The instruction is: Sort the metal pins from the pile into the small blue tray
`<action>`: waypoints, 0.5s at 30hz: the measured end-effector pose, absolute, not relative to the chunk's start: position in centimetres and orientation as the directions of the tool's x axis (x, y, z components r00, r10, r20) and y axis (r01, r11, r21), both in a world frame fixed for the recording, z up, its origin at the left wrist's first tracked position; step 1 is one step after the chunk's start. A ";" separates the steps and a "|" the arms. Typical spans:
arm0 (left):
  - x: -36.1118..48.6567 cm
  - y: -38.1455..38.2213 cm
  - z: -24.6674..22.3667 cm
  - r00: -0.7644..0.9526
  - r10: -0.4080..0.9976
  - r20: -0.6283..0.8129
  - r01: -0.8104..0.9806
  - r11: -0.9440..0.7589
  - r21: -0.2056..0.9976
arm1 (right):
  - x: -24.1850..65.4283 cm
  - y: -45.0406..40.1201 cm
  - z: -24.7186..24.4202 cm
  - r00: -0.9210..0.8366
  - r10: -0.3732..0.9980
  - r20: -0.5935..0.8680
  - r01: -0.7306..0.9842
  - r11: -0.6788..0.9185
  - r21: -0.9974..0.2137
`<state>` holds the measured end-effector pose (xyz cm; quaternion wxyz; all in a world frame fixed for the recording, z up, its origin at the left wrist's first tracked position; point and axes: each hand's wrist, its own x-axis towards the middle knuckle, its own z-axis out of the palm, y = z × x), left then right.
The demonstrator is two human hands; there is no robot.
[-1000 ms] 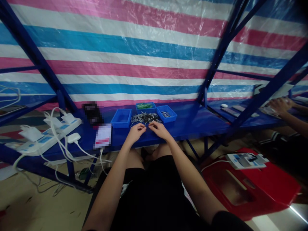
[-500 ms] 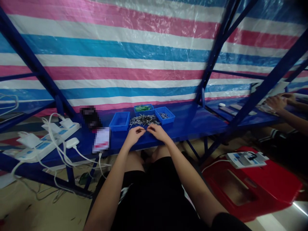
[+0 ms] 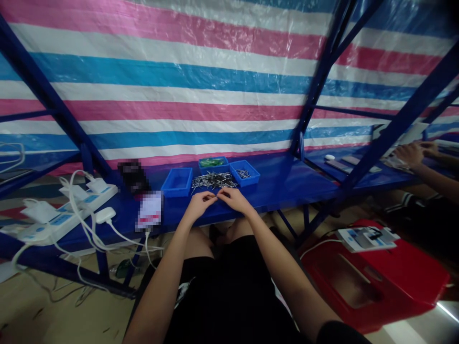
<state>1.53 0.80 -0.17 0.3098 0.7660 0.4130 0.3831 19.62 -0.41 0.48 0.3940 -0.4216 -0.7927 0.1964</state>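
Note:
My left hand [image 3: 201, 204] and my right hand [image 3: 232, 198] meet fingertip to fingertip over the front edge of the blue table [image 3: 287, 184]. Both are pinched, and whatever lies between the fingers is too small to make out. Just beyond them is a loose pile of thin metal pieces [image 3: 214, 180]. An empty-looking blue tray [image 3: 177, 182] stands left of the pile. Behind it, another blue tray [image 3: 214, 165] holds green items. The blue tray on the right [image 3: 245, 172] contains more metal pieces.
A phone [image 3: 149, 210] and a white power strip [image 3: 68, 217] with tangled cables lie at left. Blue frame posts rise on both sides. A red stool-like box [image 3: 387, 272] stands at lower right; another person's hands [image 3: 412, 154] are at far right.
Both hands stay together at nearly the same place, their fingers slightly shifted. The thin piece seen between the fingertips earlier is hardly visible now. The view has moved slightly.

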 end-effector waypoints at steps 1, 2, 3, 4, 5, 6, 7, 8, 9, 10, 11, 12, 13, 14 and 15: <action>1.5 0.8 -0.2 0.366 0.868 0.335 0.396 -0.471 0.789 | 19.6 -0.3 0.4 -0.349 0.824 0.447 0.523 0.567 -0.636; 1.5 0.8 -0.2 0.368 0.866 0.339 0.393 -0.475 0.787 | 19.6 -0.3 0.3 -0.362 0.824 0.436 0.533 0.567 -0.628; 1.4 0.8 -0.2 0.370 0.863 0.344 0.389 -0.480 0.786 | 19.6 -0.2 0.2 -0.374 0.824 0.427 0.540 0.567 -0.621; 1.4 0.8 -0.2 0.371 0.861 0.349 0.384 -0.484 0.786 | 19.6 -0.1 0.1 -0.383 0.823 0.419 0.545 0.567 -0.617; 1.4 0.8 -0.1 0.365 0.860 0.356 0.374 -0.485 0.791 | 19.6 -0.1 0.0 -0.388 0.824 0.414 0.546 0.567 -0.617; 1.4 0.8 -0.1 0.352 0.863 0.363 0.360 -0.483 0.798 | 19.6 -0.1 0.0 -0.389 0.825 0.411 0.541 0.565 -0.622; 1.5 0.8 -0.1 0.333 0.867 0.370 0.345 -0.477 0.808 | 19.5 -0.1 0.0 -0.384 0.827 0.411 0.532 0.562 -0.633; 1.5 0.8 -0.1 0.316 0.873 0.371 0.331 -0.468 0.820 | 19.5 -0.1 0.0 -0.372 0.830 0.415 0.519 0.557 -0.649; 1.6 0.9 0.0 0.308 0.879 0.364 0.320 -0.456 0.830 | 19.5 -0.2 0.1 -0.356 0.834 0.422 0.501 0.551 -0.667; 1.6 0.9 0.0 0.308 0.884 0.353 0.316 -0.445 0.838 | 19.6 -0.2 0.1 -0.338 0.837 0.430 0.482 0.546 -0.685; 1.6 0.9 0.0 0.315 0.886 0.341 0.320 -0.437 0.841 | 19.6 -0.2 0.1 -0.323 0.840 0.436 0.462 0.542 -0.702; 1.6 0.9 0.0 0.328 0.885 0.331 0.330 -0.436 0.837 | 19.7 -0.1 0.1 -0.313 0.841 0.441 0.446 0.540 -0.714; 1.6 0.8 0.0 0.339 0.882 0.327 0.345 -0.440 0.829 | 19.7 -0.1 0.1 -0.307 0.841 0.446 0.433 0.541 -0.721; 1.6 0.8 0.1 0.346 0.878 0.330 0.362 -0.450 0.816 | 19.8 0.0 0.1 -0.305 0.838 0.453 0.428 0.545 -0.721; 1.6 0.8 0.1 0.347 0.874 0.339 0.379 -0.461 0.802 | 19.8 0.1 0.0 -0.304 0.834 0.460 0.433 0.551 -0.713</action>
